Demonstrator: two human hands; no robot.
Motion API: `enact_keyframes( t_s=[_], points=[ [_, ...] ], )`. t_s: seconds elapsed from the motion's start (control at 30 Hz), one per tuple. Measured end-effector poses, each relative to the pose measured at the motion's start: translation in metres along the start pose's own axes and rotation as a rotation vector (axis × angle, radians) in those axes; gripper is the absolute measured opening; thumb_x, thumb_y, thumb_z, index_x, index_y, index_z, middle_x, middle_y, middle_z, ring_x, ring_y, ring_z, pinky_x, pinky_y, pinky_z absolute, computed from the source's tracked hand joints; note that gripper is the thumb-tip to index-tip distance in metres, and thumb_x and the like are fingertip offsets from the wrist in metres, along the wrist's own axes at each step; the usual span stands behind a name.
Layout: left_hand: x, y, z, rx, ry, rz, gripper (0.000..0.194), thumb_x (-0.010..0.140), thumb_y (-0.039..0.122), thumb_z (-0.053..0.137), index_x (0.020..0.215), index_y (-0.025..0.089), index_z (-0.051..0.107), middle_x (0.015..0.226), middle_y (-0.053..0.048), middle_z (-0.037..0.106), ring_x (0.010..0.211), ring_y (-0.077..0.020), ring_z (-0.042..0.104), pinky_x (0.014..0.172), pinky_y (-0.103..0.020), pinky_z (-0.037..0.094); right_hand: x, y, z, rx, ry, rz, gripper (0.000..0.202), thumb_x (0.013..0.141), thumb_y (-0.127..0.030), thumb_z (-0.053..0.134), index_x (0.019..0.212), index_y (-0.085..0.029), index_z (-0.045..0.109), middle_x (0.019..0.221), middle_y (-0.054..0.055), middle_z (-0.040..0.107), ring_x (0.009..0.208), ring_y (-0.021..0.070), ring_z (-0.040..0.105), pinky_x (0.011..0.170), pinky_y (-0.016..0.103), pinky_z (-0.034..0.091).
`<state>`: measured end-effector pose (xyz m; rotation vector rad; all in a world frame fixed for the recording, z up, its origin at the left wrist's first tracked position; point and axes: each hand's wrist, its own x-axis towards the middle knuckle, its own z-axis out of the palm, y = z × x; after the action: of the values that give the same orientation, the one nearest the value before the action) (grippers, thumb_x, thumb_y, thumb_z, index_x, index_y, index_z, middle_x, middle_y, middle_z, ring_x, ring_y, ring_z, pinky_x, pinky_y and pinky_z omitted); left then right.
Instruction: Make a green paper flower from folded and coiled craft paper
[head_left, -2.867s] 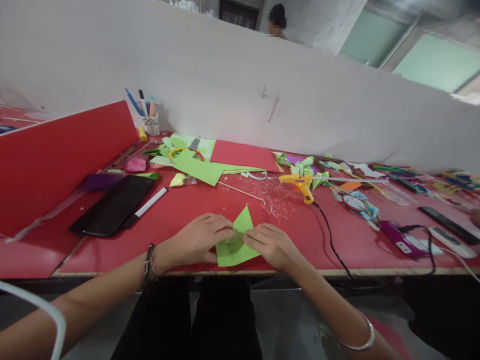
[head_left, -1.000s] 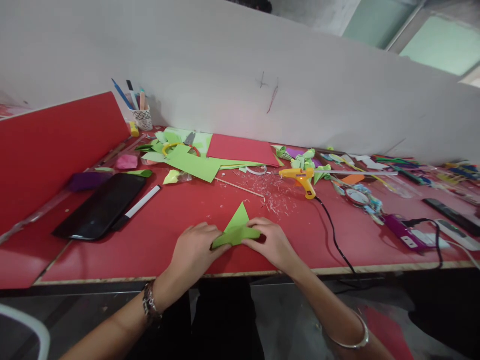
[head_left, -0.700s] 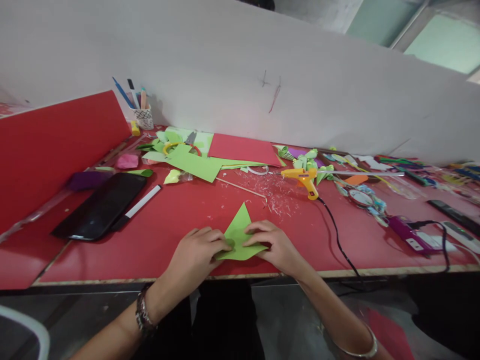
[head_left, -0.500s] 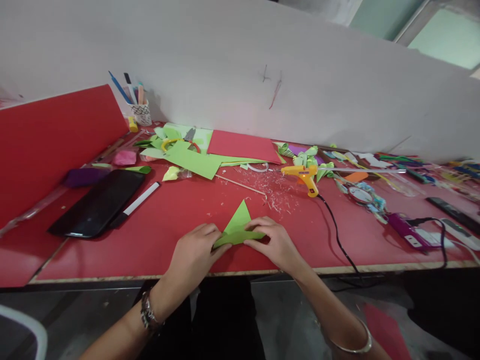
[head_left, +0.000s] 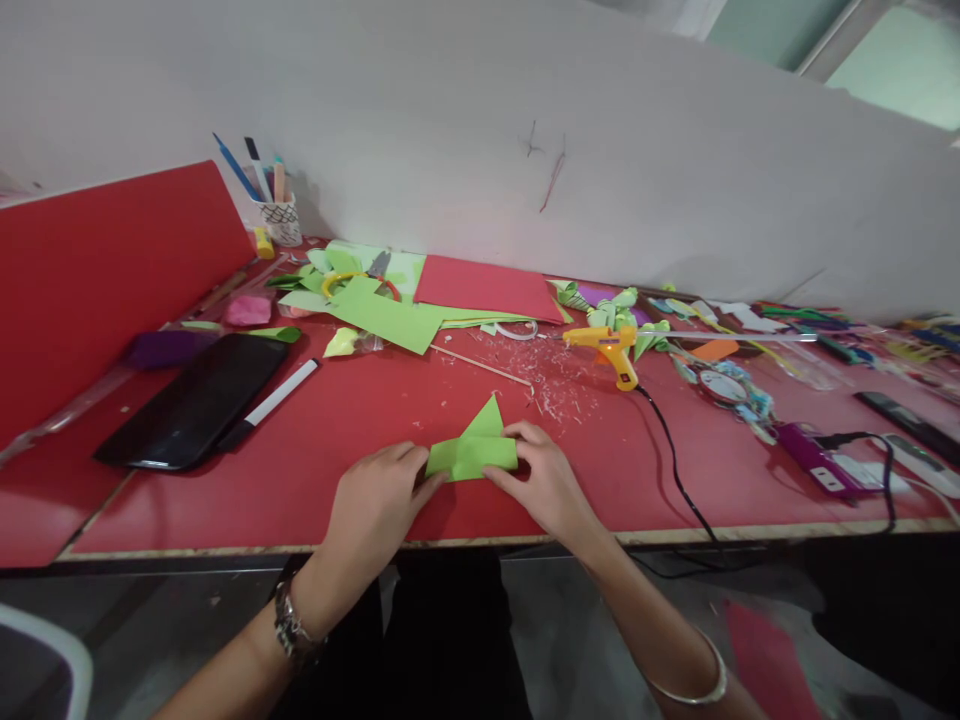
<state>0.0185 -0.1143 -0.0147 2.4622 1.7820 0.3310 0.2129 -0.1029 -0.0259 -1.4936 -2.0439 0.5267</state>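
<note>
A piece of green paper (head_left: pixel 474 457) lies near the front of the red table, its lower part folded over into a flat band and a pointed corner rising behind it. My left hand (head_left: pixel 381 492) grips the band's left end between thumb and fingers. At the other end, my right hand (head_left: pixel 546 482) pinches the paper, thumb on the front and fingers behind. A yellow glue gun (head_left: pixel 609 350) with a long clear stick rests beyond my right hand. Left of my hands lies a white marker with a black cap (head_left: pixel 277 398).
A black phone (head_left: pixel 199 405) lies on the left, near a leaning red board (head_left: pixel 112 290). Green paper pieces (head_left: pixel 386 315), scissors (head_left: pixel 380 265) and a red sheet (head_left: pixel 487 287) are at the back. A purple power adapter (head_left: pixel 821 462) and the glue gun's cord (head_left: pixel 675 470) occupy the right.
The green paper's lower part, curled up before, is now folded flatter, with its band facing me. Less of the pointed corner shows. Both hands still hold the ends.
</note>
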Motion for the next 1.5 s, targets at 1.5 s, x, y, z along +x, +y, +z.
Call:
enact_keyframes(
  t_s=[1.5],
  points=[
    [-0.007, -0.046, -0.018, 0.003, -0.207, 0.559, 0.056, 0.075, 0.054, 0.043, 0.127, 0.033, 0.033, 0.130, 0.001, 0.041, 0.105, -0.0226, 0.040, 0.088, -0.036, 0.032, -0.010, 0.009, -0.002, -0.199, 0.155, 0.050, 0.049, 0.065, -0.033, 0.056, 0.109, -0.019, 0.040, 0.105, 0.010, 0.047, 0.099, 0.0267, 0.041, 0.084, 0.043, 0.035]
  ],
)
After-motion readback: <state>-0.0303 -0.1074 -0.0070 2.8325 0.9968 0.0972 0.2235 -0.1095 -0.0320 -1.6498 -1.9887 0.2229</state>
